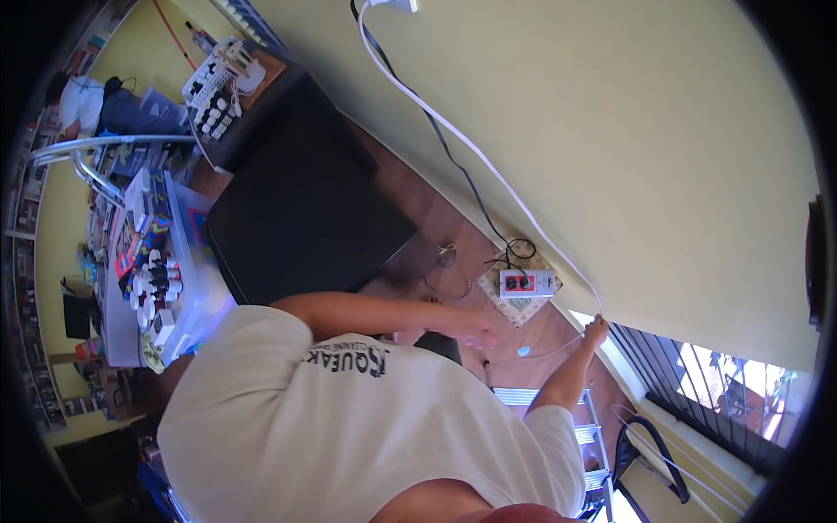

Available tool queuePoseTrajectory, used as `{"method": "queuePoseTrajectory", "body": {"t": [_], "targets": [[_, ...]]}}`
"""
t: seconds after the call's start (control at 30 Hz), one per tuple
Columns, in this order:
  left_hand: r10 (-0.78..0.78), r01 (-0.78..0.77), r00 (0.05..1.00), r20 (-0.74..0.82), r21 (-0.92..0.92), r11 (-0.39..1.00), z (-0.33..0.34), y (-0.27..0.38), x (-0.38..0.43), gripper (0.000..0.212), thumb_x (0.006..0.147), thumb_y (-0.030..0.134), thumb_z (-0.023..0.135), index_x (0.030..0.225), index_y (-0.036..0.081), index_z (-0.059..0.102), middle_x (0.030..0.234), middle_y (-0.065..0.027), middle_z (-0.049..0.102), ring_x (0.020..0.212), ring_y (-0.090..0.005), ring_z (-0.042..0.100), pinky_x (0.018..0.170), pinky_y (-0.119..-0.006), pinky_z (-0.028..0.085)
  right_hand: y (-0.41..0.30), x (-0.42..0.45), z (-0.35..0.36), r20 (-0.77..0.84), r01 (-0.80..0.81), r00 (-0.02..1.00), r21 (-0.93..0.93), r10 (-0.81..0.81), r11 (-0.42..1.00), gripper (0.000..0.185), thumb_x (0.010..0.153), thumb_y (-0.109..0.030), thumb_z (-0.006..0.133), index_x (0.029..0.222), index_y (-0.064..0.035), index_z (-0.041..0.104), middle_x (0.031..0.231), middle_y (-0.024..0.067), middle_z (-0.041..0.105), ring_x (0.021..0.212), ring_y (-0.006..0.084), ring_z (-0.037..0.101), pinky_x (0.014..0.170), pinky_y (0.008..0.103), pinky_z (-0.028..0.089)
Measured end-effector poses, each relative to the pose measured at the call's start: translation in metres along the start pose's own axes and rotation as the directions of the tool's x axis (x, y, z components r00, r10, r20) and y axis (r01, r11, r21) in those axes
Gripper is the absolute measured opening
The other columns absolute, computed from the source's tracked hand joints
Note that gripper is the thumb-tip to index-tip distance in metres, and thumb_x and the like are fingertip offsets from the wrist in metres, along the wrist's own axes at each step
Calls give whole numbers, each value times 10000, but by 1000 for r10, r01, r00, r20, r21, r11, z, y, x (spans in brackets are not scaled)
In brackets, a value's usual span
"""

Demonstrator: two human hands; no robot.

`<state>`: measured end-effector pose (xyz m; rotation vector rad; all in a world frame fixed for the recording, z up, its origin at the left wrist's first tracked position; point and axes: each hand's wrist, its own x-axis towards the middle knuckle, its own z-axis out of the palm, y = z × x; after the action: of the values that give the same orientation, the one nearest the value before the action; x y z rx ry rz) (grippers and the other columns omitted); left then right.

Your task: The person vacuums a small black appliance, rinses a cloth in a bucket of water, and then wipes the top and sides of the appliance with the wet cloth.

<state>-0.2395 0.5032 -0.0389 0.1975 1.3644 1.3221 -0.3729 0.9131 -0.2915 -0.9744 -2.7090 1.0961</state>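
My right hand [596, 329] is closed around a white cable [487, 160], which runs down the wall from a white fitting at the top. A thinner stretch of cable leads from that hand over the floor. My left hand [478, 328] reaches out in front of my shirt, blurred; whether it holds anything cannot be told. Beyond the hands, a white-and-red power box with sockets [544, 285] sits on a patterned tile [520, 315]. A black cord [451, 151] comes down the wall and ends in a coil beside the box.
A large black surface [307, 202] stands left of the hands. Farther left, a plastic storage bin [189, 294] stands near bottles and boxes. An aluminium ladder [588, 433] is near my right arm, beside a barred window [693, 386]. Another person [82, 104] bends at the far left.
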Motion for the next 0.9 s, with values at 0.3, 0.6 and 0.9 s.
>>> {"method": "queuePoseTrajectory", "body": {"t": [0.3,0.6,0.9], "targets": [[-81,22,972,-222,-254,967,38,-51,-108,428,930,264,436,1274,16,381,1247,-119,485,1147,-166,463,951,-303,370,-36,-1,111,392,103,919,-133,-43,986,519,836,-420,454,942,59,623,935,256,608,902,379,576,811,427,424],[-32,-117,929,-368,-375,920,19,-55,-119,428,909,258,489,1247,3,426,1185,-105,538,1086,-153,502,928,-273,375,-35,8,133,502,141,864,-194,-25,971,591,859,-454,376,898,81,627,914,293,595,939,410,556,836,440,408],[64,-276,801,-595,-274,921,22,-62,-154,301,903,120,478,1180,4,491,1104,-102,571,1042,-145,526,921,-282,395,-97,-88,35,75,84,993,54,-88,995,400,868,-310,413,927,16,636,789,162,631,701,256,597,661,372,459]]}}
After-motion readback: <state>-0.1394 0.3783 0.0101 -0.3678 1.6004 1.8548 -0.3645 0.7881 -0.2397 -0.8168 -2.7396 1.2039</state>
